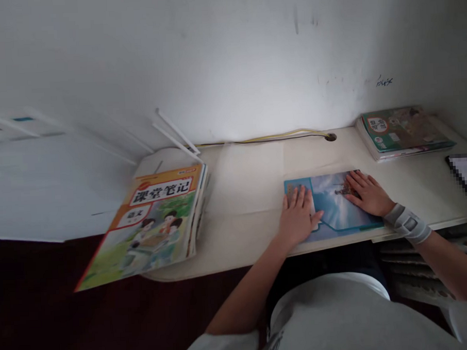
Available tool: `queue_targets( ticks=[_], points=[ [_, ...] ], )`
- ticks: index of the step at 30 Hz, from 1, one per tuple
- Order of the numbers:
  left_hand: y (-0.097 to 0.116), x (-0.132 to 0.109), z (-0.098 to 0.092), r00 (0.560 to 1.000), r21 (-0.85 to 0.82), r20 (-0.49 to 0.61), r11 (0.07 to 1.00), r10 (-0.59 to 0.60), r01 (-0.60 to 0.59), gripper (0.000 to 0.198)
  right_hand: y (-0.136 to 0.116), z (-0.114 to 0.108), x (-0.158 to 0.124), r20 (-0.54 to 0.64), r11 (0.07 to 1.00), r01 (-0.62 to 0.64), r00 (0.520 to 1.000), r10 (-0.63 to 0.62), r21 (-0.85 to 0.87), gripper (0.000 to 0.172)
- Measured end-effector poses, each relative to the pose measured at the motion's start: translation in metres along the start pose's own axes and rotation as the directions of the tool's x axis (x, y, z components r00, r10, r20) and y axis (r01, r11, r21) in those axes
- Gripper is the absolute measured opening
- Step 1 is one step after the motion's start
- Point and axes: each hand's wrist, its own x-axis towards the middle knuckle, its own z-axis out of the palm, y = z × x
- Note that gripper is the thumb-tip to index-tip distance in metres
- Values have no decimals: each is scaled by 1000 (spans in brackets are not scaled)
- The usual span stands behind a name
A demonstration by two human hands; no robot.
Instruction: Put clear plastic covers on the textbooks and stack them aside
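A blue book (335, 204) lies closed on the pale desk (250, 195), near its front edge. My left hand (297, 216) rests flat on the left part of its cover, fingers spread. On the cover's upper right lies my right hand (369, 194), also flat with the fingers stretched out; a grey band is round that wrist. Neither hand grips the book.
To the left, a stack of books topped by a yellow and green workbook (154, 225) overhangs the desk's front edge. Green-covered books (405, 131) are stacked at the back right, near a phone (465, 175). A yellow cable (270, 137) runs along the wall to a hole (331, 137).
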Motion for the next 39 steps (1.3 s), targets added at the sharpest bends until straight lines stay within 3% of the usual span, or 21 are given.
queue_targets(
  ticks=[5,10,12,15,19,22,25,28,32,36,39],
  points=[
    [-42,22,-17,985,89,-84,983,-152,159,53,9,-4,10,-64,980,-199,978,197,-23,48],
    [-58,35,-25,952,98,-168,957,-255,274,40,20,-8,27,-47,932,-362,931,362,18,35],
    [-60,38,-22,937,-3,-176,952,-303,307,36,24,-3,33,-56,918,-379,920,387,112,37],
    [-65,41,-15,926,-291,-170,915,-337,280,39,28,8,40,-122,892,-333,915,384,306,40],
    [-74,45,-10,893,-650,-184,733,-409,202,44,31,14,42,-246,770,-237,857,453,593,38],
    [-77,48,-11,874,-882,-109,452,-473,135,51,31,8,42,-239,629,-145,841,485,764,41],
    [-75,48,-15,883,-968,-28,234,-468,93,67,31,-2,44,-173,500,-103,863,475,860,47],
    [-73,46,-22,917,-977,-29,207,-397,58,73,35,-13,45,-121,402,-80,885,450,912,42],
    [-78,46,-35,964,-988,8,143,-265,48,54,45,-29,43,-15,304,-100,935,354,947,41],
    [-84,48,-51,967,-979,142,114,-209,169,44,53,-55,40,157,316,-202,974,164,927,45],
    [-84,46,-65,954,-952,235,153,-185,264,39,53,-79,39,293,409,-290,954,57,865,42]
  ],
)
